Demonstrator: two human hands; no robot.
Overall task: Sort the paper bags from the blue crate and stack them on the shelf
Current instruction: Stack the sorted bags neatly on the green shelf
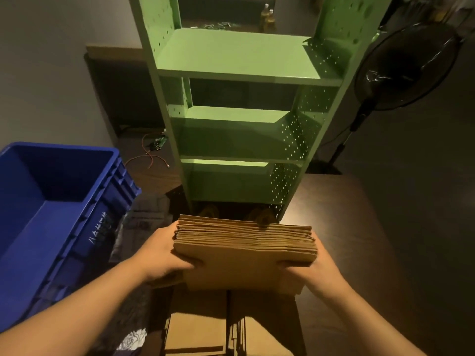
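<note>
A thick stack of flat brown paper bags [244, 250] hangs in front of the green metal shelf [239, 62], held from both sides. My left hand [164, 255] grips its left end, thumb on top. My right hand [311, 268] grips its right end the same way. The blue crate [84, 201] stands at the left and looks empty inside. More flat paper bags [203, 327] lie below the held stack. The shelf's three visible boards carry nothing.
A black standing fan [401, 70] stands right of the shelf. Red wires [151, 155] lie on the floor behind the crate. Crumpled plastic wrapping [144, 219] lies between crate and bags. Bottles [267, 16] stand far behind the shelf.
</note>
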